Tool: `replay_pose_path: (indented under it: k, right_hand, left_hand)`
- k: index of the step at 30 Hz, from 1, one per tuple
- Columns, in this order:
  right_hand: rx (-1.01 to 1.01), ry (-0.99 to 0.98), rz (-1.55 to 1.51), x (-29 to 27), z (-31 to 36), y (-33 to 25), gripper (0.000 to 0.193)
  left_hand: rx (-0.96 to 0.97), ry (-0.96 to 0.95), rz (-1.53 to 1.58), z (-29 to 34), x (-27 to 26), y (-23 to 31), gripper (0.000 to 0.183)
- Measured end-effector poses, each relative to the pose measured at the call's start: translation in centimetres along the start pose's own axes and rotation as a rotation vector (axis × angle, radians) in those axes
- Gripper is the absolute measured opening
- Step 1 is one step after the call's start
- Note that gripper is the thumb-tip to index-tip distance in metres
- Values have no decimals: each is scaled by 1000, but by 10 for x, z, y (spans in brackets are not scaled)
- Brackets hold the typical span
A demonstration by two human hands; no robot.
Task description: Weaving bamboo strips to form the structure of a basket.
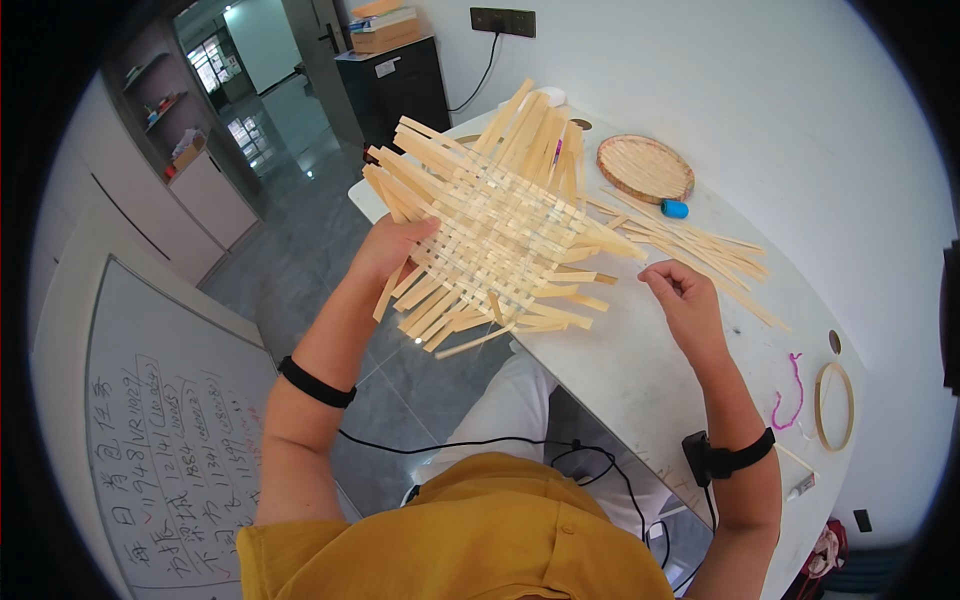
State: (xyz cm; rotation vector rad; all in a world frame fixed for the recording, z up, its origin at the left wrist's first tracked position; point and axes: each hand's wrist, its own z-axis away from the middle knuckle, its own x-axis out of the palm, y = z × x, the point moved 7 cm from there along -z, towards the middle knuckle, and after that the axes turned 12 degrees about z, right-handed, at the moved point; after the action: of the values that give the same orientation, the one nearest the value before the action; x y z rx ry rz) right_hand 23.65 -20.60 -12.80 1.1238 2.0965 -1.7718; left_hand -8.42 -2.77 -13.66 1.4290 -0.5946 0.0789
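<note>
A woven mat of pale bamboo strips point(490, 235) is held up in front of me, tilted, with loose strip ends sticking out on all sides. My left hand point(395, 248) grips its left edge, thumb on top and the other fingers hidden beneath. To the right of the mat, apart from it, my right hand point(685, 305) is closed in a pinch above the table. Whatever lies between its fingertips, if anything, is too small to make out. Thin see-through lines run across the weave.
On the white table point(620, 370) lie loose bamboo strips point(700, 245), a round woven tray point(645, 168), a blue spool point(674, 209), a purple cord point(797, 385), a bamboo hoop point(834, 406) and a small tube point(800, 487). A black cable point(450, 446) crosses my lap. A whiteboard point(170, 430) stands at left.
</note>
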Motion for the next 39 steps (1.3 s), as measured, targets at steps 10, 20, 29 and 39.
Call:
replay_pose_path:
  k: [10,20,29,39]
  right_hand:
    - [3,43,-39,-1,3,-6,13]
    - [64,181,-82,-23,0,3,13]
    - [8,90,21,-1,2,13,12]
    - [-177,-121,123,39,36,-38,9]
  left_hand:
    - [-13,57,-27,-3,-3,-11,41]
    - [3,-19,13,-2,-6,-6,42]
    - [-93,-30,112,3,-5,-11,42]
    - [25,138,318,3,24,-22,43]
